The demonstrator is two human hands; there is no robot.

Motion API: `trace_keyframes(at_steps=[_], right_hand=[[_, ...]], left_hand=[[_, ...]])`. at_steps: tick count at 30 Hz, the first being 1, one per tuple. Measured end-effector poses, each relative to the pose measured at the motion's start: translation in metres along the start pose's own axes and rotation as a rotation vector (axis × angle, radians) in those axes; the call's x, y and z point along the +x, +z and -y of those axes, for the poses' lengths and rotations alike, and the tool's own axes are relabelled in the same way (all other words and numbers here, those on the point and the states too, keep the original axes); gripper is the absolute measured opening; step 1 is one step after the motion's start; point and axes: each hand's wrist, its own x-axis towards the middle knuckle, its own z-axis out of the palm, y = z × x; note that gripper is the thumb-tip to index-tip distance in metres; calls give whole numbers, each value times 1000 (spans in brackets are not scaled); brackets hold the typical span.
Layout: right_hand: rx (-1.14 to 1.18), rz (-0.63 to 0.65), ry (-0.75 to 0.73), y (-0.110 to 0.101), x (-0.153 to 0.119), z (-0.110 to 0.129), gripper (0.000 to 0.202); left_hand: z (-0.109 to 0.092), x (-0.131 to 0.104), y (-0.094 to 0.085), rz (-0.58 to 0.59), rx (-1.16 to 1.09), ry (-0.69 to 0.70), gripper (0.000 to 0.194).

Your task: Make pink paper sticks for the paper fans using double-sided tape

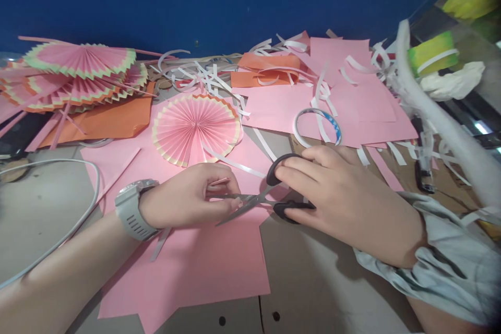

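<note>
My right hand [332, 188] has its fingers through the black handles of the scissors [256, 199], whose blades are parted and point left. My left hand [199, 193], with a grey watch on its wrist, is closed in a pinch on a small pink paper piece [219, 181], beside the blades. How the piece lies between the blades is hard to tell. Beneath both blades and left hand lie pink paper sheets [219, 266]. A round pleated pink paper fan [195, 128] with a pale yellow edge lies just beyond my left hand.
More pleated fans [84, 65] are piled at the left on an orange sheet [105, 120]. A tape roll [318, 126] rests by pink sheets [348, 99]. White paper strips are scattered at the back. A white cable [96, 188] curves at the left; a stapler-like object [425, 162] lies right.
</note>
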Motion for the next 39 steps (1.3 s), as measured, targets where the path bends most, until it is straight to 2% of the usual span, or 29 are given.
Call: trace_keyframes(at_steps=[14, 32, 39], right_hand=[[-87, -43, 25, 0, -2, -2, 26], [-94, -39, 56, 1, -1, -3, 27], [-102, -43, 61, 2, -3, -6, 27]], left_hand=[[-1, 1, -1, -19, 87, -71, 10], [-2, 3, 0, -73, 2, -85, 4], [2, 0, -1, -94, -41, -73, 11]])
